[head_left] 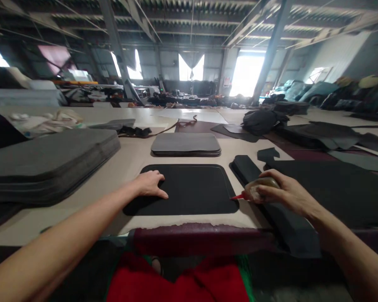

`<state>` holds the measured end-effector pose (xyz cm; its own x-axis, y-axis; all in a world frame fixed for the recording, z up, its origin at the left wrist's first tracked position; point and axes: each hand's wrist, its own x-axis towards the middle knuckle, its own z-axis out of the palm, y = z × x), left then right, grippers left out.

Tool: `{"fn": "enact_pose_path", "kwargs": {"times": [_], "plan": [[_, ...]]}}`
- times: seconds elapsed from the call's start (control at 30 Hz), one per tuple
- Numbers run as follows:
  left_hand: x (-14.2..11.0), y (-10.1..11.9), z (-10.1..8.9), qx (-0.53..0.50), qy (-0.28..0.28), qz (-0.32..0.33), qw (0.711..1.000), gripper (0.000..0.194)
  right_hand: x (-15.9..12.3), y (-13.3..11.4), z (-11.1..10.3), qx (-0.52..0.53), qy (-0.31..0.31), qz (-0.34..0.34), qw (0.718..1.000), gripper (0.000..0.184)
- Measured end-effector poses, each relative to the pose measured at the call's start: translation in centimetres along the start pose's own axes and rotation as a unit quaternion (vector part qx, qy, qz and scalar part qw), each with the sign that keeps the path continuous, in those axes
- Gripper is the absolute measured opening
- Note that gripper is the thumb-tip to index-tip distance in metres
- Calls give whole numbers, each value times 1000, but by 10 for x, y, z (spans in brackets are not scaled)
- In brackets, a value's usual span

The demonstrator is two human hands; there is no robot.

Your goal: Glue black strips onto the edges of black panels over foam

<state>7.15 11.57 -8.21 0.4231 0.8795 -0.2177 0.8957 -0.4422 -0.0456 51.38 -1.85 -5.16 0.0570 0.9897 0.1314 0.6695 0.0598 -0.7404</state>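
A black rounded rectangular panel (195, 188) lies flat in front of me, with a thin pale line running near its edge. My left hand (151, 183) rests on the panel's left side, thumb and fingers spread. In my right hand (280, 188) is a squeeze bottle (261, 188) with a red nozzle, tilted so that the tip meets the panel's right edge near the lower right corner. Under and beside that hand lies a stack of long dark strips (247, 167). Behind the panel sits a stack of grey rounded panels (185, 144).
A tall stack of dark grey sheets (50, 161) stands at the left. On the right lie a large dark sheet (334, 188) and a small dark scrap (267, 154). A bundled black cloth (263, 121) sits farther back. The table's front edge (201, 239) is dark red.
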Motion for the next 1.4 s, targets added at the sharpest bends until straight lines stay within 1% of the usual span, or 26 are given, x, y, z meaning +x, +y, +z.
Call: {"fn": "enact_pose_path", "kwargs": {"times": [0.1, 0.17, 0.27, 0.37, 0.47, 0.53, 0.63, 0.77, 0.93, 1.07, 1.17, 1.3, 1.4], "plan": [[1, -1, 0, 1, 0, 3, 1000, 98, -20, 1, 2, 67, -23, 47, 996, 47], [2, -1, 1, 2, 1, 5, 1000, 99, -29, 1, 4, 79, -16, 53, 995, 47], [2, -1, 0, -1, 1, 7, 1000, 100, -32, 3, 9, 62, -22, 29, 997, 49], [2, 0, -1, -11, 0, 11, 1000, 99, -27, -1, 17, 19, -32, -5, 999, 49], [0, 1, -6, -36, -5, 5, 999, 88, -15, -12, 31, -1, -52, -42, 998, 46], [-1, -1, -11, -65, -9, -1, 998, 78, -5, -22, 43, 1, -65, -68, 996, 42], [-3, -6, -19, -118, -12, -11, 993, 74, 10, -37, 66, 11, -94, -99, 991, 39], [-1, -13, -24, -176, -24, -30, 984, 77, 30, -60, 100, 16, -149, -142, 978, 38], [4, -17, -23, -249, -58, -61, 965, 85, 45, -97, 142, 21, -177, -210, 961, 33], [7, -18, -23, -300, -77, -70, 948, 79, 53, -125, 176, 20, -182, -276, 944, 26], [7, -18, -25, -322, -81, -70, 941, 74, 59, -139, 201, 26, -185, -314, 931, 24], [4, -19, -28, -334, -77, -58, 937, 69, 66, -150, 231, 38, -166, -345, 923, 27], [2, -19, -29, -341, -74, -47, 936, 63, 67, -153, 244, 52, -150, -352, 922, 27]]}}
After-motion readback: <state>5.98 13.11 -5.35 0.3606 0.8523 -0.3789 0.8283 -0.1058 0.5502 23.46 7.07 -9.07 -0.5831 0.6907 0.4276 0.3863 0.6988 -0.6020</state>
